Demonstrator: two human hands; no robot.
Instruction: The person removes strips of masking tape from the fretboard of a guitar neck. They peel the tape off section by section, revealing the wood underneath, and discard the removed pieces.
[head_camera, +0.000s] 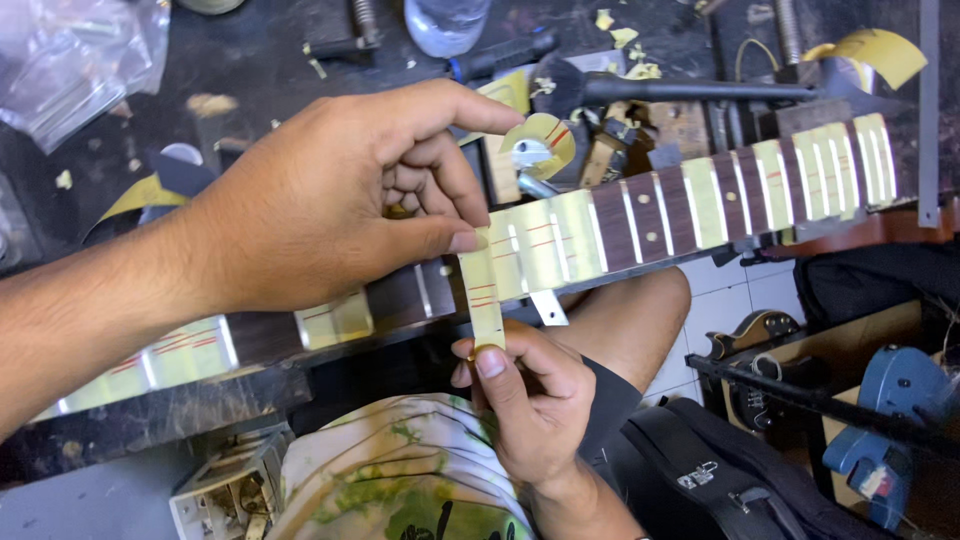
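Overhead: left hand (320, 200) pinches top of tape strip (484, 300) on guitar neck (640, 215); right hand (530, 400) w/ thumb & fingers closed on strip's lower end, below neck edge.

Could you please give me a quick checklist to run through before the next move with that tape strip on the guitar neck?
1. Left hand thumb presses the tape strip onto the fretboard: ok.
2. Right hand grips the strip's lower end: ok.
3. Strip lies between two frets: cannot tell, the thumb covers it.
4. Strip free of creases: ok where visible.
5. Neck steady on the bench: cannot tell.
6. Neighbouring taped sections lie flat: ok.
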